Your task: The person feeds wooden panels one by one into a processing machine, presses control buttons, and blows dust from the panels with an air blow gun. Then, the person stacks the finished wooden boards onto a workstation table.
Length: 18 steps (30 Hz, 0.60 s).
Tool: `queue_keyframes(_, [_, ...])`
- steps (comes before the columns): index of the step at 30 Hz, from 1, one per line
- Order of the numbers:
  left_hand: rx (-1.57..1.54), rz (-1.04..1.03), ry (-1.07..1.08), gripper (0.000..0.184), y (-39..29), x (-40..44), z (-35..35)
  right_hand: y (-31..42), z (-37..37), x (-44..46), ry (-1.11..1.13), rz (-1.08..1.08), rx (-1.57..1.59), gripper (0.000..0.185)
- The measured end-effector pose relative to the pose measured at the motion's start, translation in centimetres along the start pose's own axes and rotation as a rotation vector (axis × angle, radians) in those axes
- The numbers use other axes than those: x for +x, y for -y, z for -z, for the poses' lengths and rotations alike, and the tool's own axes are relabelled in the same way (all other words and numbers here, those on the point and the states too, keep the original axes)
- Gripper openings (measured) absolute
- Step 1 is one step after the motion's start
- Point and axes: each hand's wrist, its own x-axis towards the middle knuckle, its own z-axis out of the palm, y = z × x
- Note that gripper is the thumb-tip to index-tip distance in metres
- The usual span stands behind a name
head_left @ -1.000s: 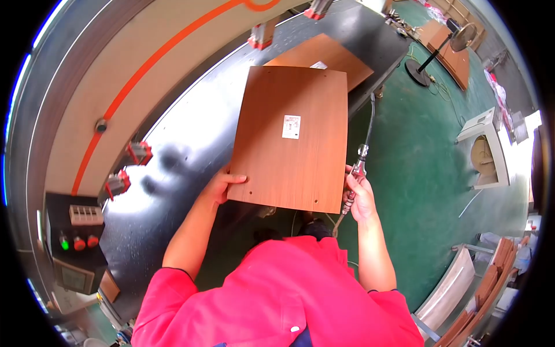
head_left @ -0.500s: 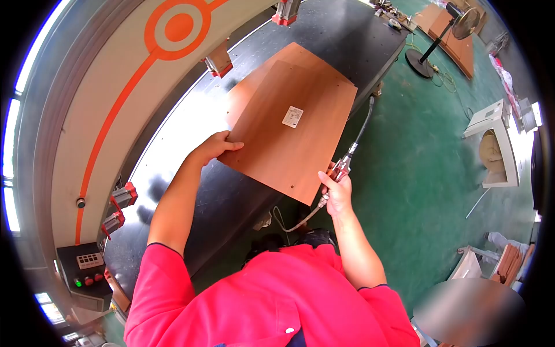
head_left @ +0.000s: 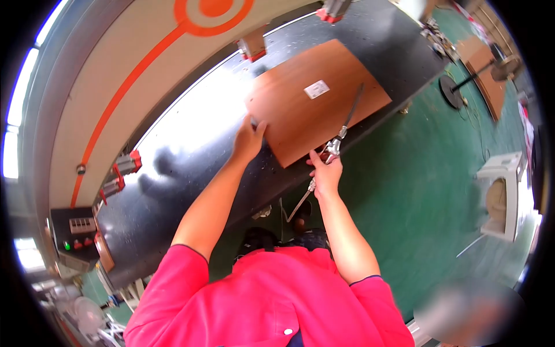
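Observation:
A brown wood-grain panel (head_left: pixel 306 118) with a white label (head_left: pixel 317 89) on its face lies on the black table. My left hand (head_left: pixel 248 140) grips its near-left edge, thumb on top and the other fingers partly hidden at the edge. Wrapped around a metal air blow gun (head_left: pixel 333 146), my right hand (head_left: pixel 326 175) is at the panel's near edge. The gun's long thin nozzle points away from me over the panel's right part, and a hose (head_left: pixel 298 206) hangs from its lower end.
The black table (head_left: pixel 191 194) runs beneath an orange-striped machine beam (head_left: pixel 124 87) with red-tipped clamps (head_left: pixel 252 49). A control box (head_left: pixel 75 234) stands at left. On the green floor at right are a standing fan (head_left: pixel 454 92) and a white cabinet-like piece (head_left: pixel 502 196).
The panel, tilted above another board before, now lies flatter and farther away, turned clockwise. Both hands moved forward with it, and the blow gun's nozzle swung in over the panel.

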Motion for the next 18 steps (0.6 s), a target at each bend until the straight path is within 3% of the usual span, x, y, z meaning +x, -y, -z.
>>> queue_keyframes(2, [0.058,-0.054,-0.075,0.064,0.6,0.7,-0.4,0.0,-0.6,-0.3,-0.023,0.024,-0.039,0.034])
queue_keyframes(5, [-0.093,-0.020,-0.106,0.066,1.7,-0.9,-0.4,0.8,-0.8,-2.4,0.011,-0.004,-0.139,0.027])
queue_keyframes(6, [-0.139,0.025,-0.066,0.059,1.2,-3.2,1.2,0.6,-0.6,-3.5,0.071,-0.021,-0.179,0.025])
queue_keyframes(7, [-0.022,-0.024,-0.156,0.047,2.4,-5.3,1.9,1.3,-1.1,-5.0,0.127,-0.015,-0.200,0.022])
queue_keyframes(10, [-0.313,-0.008,-0.120,0.034,5.1,-15.7,7.2,0.1,-1.8,-9.2,0.540,-0.235,-0.115,0.022])
queue_keyframes(12, [-0.280,0.122,-0.079,0.038,9.4,-24.9,10.7,-2.2,-3.2,-13.6,0.818,-0.433,-0.180,0.023])
queue_keyframes(14, [-0.269,0.383,-0.042,0.046,13.7,-34.7,14.1,-5.0,-5.6,-17.8,1.047,-0.642,-0.414,0.020])
queue_keyframes(16, [-0.257,0.736,-0.187,0.057,20.8,-46.1,13.7,-9.0,-7.5,-21.9,1.295,-0.665,-0.706,0.024])
queue_keyframes(18, [-0.591,1.098,-0.570,0.059,26.5,-57.3,14.3,-10.1,-11.2,-27.3,1.396,-0.772,-0.963,0.021])
